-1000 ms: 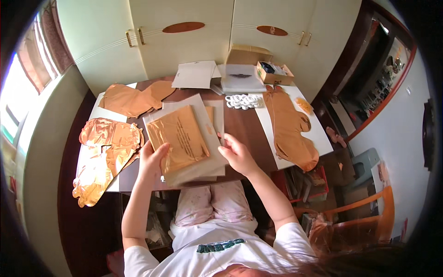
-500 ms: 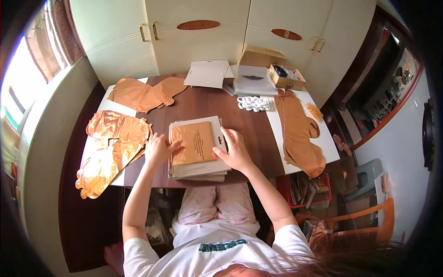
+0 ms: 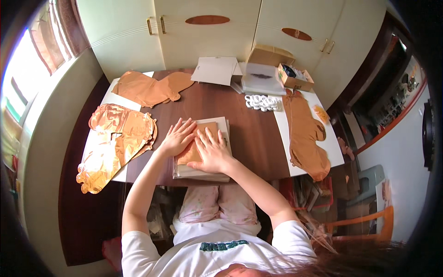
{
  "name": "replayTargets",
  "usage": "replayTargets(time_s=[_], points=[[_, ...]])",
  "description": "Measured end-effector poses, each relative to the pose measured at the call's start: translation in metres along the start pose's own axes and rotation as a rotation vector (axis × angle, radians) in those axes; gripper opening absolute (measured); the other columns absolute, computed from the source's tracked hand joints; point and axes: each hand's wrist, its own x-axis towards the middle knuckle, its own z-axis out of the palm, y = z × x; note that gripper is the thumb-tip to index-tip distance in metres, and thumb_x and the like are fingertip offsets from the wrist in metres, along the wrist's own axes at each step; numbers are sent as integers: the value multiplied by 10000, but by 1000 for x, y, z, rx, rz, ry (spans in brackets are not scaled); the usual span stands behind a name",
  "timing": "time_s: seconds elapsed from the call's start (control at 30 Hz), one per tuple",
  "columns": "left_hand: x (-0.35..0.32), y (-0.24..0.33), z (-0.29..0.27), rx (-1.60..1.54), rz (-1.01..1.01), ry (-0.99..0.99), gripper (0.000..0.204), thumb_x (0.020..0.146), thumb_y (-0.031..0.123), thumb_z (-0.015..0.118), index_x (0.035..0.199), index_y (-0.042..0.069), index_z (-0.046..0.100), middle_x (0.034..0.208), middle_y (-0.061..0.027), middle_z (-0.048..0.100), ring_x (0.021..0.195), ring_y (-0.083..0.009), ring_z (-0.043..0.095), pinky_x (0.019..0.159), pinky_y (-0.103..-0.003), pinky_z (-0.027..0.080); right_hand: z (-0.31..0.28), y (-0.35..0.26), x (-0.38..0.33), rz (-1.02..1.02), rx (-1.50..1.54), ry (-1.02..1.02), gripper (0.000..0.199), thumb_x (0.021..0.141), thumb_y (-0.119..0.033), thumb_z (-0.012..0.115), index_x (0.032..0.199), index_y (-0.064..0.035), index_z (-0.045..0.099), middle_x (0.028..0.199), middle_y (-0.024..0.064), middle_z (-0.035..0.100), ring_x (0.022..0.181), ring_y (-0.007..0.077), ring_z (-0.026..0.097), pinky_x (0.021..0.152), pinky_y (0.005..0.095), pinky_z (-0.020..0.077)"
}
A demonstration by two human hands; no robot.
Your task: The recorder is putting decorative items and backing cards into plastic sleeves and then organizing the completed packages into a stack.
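Observation:
Both hands lie flat, fingers stretched out, on a folded copper-coloured packet [image 3: 188,155] in front of me. My left hand [image 3: 177,140] presses its far left side, partly over the edge. My right hand [image 3: 212,151] is spread across its middle and right, hiding the print there. Under the packet is a stack of pale grey cards in clear sleeves [image 3: 203,173], near the table's front edge. Left of my hands lie shiny copper foil balloons [image 3: 115,138], flat and overlapping. A duller copper balloon [image 3: 150,90] lies behind them, and another flat one [image 3: 304,134] on the right.
White boards lie beneath the balloons on the brown table [image 3: 251,152]. At the back stand pale cards [image 3: 214,70], clear plastic bags [image 3: 264,79] and an open carton [image 3: 295,79]. White looped ribbon [image 3: 262,102] sits before them. A small orange packet [image 3: 320,113] lies far right.
Both hands have moved inward from the sides of the stack and now lie flat on the packet. The view has shifted slightly.

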Motion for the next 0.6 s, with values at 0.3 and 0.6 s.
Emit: replayTargets(time_s=[0.3, 0.6], points=[[-1, -6, 15, -6, 36, 86, 500, 897, 411, 330, 1355, 211, 321, 1437, -65, 217, 1336, -314, 119, 1048, -508, 110, -2, -4, -1, 51, -4, -12, 967, 709, -702, 393, 1363, -9, 223, 1444, 142, 149, 1344, 311, 67, 1053, 541, 8], [-17, -11, -6, -395, 60, 356, 499, 914, 393, 303, 1339, 132, 320, 1407, -91, 250, 1318, -268, 178, 1061, -460, 146, -75, -4, -89, -248, 449, 609, 558, 857, -359, 507, 1283, -25, 373, 1303, 150, 391, 1227, 306, 349, 1031, 442, 235]])
